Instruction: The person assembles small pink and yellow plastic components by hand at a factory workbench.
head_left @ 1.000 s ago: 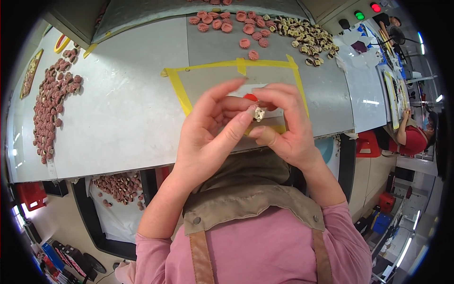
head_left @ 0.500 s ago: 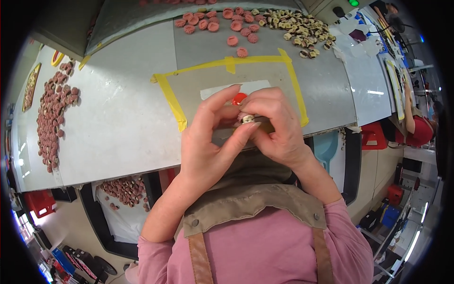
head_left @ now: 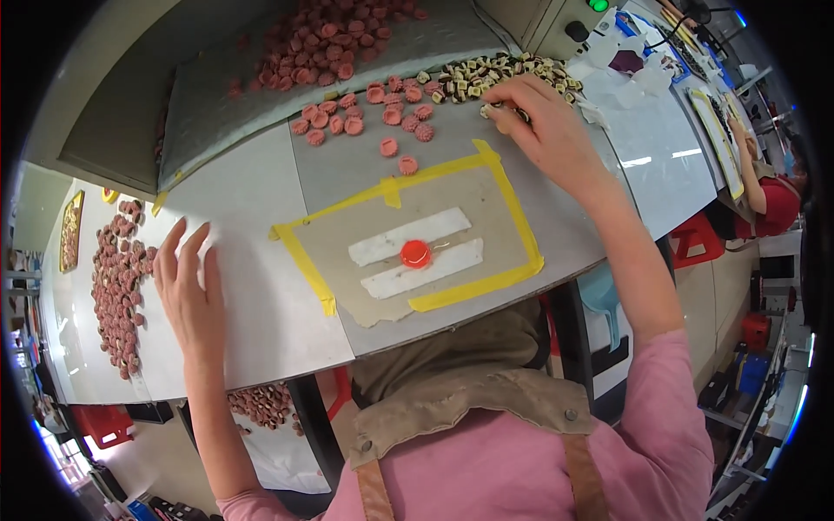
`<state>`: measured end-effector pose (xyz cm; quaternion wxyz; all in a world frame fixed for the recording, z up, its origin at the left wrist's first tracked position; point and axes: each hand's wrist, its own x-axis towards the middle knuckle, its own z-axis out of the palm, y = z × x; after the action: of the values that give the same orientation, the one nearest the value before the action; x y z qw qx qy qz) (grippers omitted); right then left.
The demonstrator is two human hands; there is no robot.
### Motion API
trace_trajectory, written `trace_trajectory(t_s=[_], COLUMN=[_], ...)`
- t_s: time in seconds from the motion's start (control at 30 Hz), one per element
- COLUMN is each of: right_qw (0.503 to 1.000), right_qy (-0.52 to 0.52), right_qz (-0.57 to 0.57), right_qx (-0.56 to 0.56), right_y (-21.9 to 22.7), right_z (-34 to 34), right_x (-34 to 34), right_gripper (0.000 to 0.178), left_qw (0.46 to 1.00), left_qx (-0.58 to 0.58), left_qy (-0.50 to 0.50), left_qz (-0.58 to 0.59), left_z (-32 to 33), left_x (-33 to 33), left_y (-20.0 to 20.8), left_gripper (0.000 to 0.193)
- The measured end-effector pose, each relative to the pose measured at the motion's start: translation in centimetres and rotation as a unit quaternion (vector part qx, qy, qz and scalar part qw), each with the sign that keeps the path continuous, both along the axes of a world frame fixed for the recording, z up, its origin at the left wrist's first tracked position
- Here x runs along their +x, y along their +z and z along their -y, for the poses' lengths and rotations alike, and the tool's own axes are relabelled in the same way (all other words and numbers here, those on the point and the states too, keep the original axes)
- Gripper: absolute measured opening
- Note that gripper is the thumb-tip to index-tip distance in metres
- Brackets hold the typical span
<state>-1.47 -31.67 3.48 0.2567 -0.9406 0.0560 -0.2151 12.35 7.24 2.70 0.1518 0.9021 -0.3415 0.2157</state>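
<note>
Left hand: we see grip released beside pink-brown pieces.
Right hand: we think it pinches one cream-dark piece.

No legible text, label, brand, number or sign anywhere in view.
</note>
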Motion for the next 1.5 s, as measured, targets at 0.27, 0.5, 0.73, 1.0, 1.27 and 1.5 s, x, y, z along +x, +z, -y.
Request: trace_trajectory(t_s=[0.27,0.5,0.73,1.0,1.27,1.5], right_qw=[0.973,0.99,0.997,0.992,0.986,0.98], right_qy=[0.056,0.075,0.07,0.055,0.103,0.082], right_qz=[0.043,-0.062,-0.016,-0.017,-0.094,-0.149], right_qx=[-0.22,0.107,0.005,-0.108,-0.094,-0.107], right_y=[-2.4,0.1,-1.2,-0.7,1.0,1.6], right_z=[0.5,-5.1,-5.1,-4.9,-4.8,-4.8], right_x=[5.0,-0.6,-3.8,-3.8,-3.1,-3.1], right_gripper=[0.015,0.018,0.019,0.02,0.019,0.015], left_qw=[0.934,0.934,0.703,0.544,0.332,0.286], left_qx=[-0.08,-0.104,-0.374,-0.498,-0.59,-0.603], left_qy=[-0.302,-0.313,-0.114,-0.122,-0.17,-0.197], left_qz=[-0.174,-0.136,-0.594,-0.665,-0.716,-0.718], left_z=[15.5,14.9,8.7,6.6,7.1,7.3], left_x=[-3.0,-1.5,-4.4,-8.3,-8.8,-9.5], left_y=[0.6,-1.3,2.1,0.3,-1.4,-2.1], left_gripper=[0.017,0.016,0.021,0.036,0.037,0.041])
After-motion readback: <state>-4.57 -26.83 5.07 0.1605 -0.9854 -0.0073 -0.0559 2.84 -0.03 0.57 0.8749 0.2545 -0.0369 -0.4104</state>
